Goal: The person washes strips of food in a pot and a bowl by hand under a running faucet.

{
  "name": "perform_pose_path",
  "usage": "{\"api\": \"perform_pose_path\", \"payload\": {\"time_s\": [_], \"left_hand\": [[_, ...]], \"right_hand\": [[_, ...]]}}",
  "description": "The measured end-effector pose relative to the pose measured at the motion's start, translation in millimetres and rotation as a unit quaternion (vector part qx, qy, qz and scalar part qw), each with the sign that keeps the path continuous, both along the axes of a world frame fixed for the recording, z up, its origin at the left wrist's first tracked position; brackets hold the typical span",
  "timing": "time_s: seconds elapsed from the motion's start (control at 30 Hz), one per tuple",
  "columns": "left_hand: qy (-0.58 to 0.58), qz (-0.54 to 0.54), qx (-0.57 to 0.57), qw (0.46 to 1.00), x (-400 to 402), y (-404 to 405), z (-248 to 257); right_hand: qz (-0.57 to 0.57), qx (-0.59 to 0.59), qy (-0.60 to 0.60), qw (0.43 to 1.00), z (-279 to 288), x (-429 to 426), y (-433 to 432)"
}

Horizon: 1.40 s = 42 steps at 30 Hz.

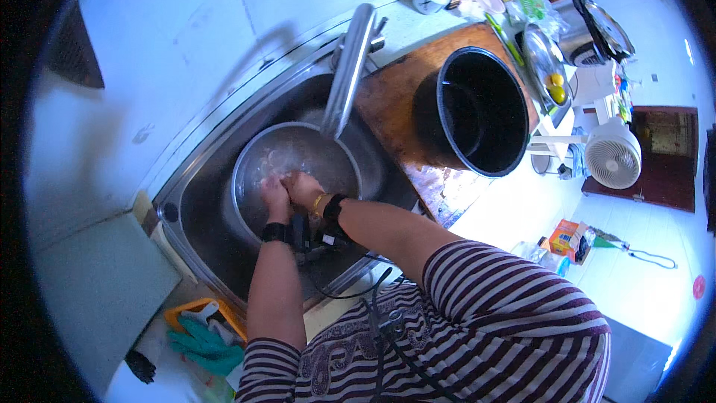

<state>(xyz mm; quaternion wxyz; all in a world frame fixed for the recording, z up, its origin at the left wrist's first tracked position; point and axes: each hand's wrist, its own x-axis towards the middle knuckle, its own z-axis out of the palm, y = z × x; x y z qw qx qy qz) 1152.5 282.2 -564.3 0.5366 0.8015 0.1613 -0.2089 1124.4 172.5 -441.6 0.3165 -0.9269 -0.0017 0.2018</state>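
Inside a stainless steel sink (pixel 207 235) sits a round metal basin (pixel 241 214) holding cloudy water (pixel 313 151). My left hand (pixel 274 193) and my right hand (pixel 305 187) meet over the middle of the basin, at the water. Their fingers are close together and partly blurred, so whether something is between them is hidden. Pale bits (pixel 274 162) show in the water just past my fingertips. A metal faucet (pixel 349 73) reaches over the basin's far rim. Both wrists wear black bands.
Right of the sink, a deep black pot (pixel 484 117) stands on a wooden board (pixel 391 89). Beyond it are a metal dish (pixel 542 56) with yellow fruits (pixel 555 88) and a lidded pot (pixel 582 31). Teal gloves (pixel 204 347) lie by an orange-rimmed container (pixel 179 313) at lower left.
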Motion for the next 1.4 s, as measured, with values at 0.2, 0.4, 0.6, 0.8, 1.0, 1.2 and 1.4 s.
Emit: {"api": "perform_pose_path", "payload": {"time_s": [0.2,0.4,0.6,0.8,1.0,1.2,1.4], "left_hand": [[-0.249,-0.428,0.257,0.83,-3,-14,95],[-0.179,-0.41,0.19,0.874,1,-18,88],[-0.323,-0.451,0.662,0.504,20,30,-9],[-0.463,-0.444,0.373,0.671,24,16,15],[-0.297,-0.405,0.063,0.862,25,-17,68],[-0.147,-0.286,0.041,0.946,18,-23,104],[-0.051,-0.233,0.138,0.961,5,-19,87]], "right_hand": [[-0.204,0.116,0.14,0.962,-4,-14,-23],[-0.202,0.116,0.043,0.971,-6,-16,-35],[-0.115,0.126,-0.195,0.966,-27,-5,-36],[-0.3,0.241,0.046,0.922,-44,2,-32],[-0.333,0.249,0.108,0.903,-45,2,-31],[-0.313,0.244,0.137,0.908,-15,3,-16],[-0.31,0.228,0.165,0.908,-5,2,-11]]}}
